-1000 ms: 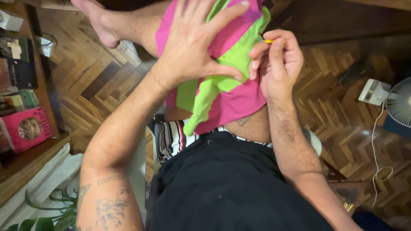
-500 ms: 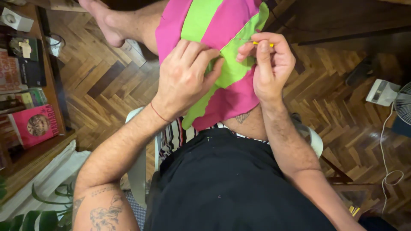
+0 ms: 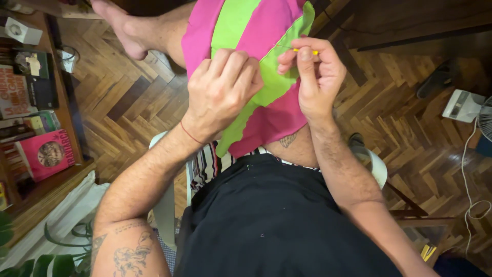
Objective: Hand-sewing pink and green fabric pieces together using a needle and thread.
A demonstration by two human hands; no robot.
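At the far left a wooden shelf (image 3: 31,190) is seen, on which several books are stacked; one pink book (image 3: 45,155) lies nearest the shelf's front edge. Green plant leaves (image 3: 36,264) are seen in the bottom left corner. The floor (image 3: 128,102) is laid in herringbone wood. One bare foot (image 3: 120,28) is stretched out over it at the top. The left hand (image 3: 223,95) is laid knuckles-up on one piece of cloth (image 3: 266,31), which is striped in pink and green and draped over the raised leg; its grip is closed on a fold of the cloth. One thin red string is worn at that wrist. Just to the right, the right hand (image 3: 315,77) is held at the cloth's green edge, its thumb and forefinger pinched together on one yellow-headed pin (image 3: 302,50). Black shorts (image 3: 277,225) fill the lower middle. At the far right one white fan (image 3: 469,107) stands on the floor, with one white cord (image 3: 469,205) trailing below it.
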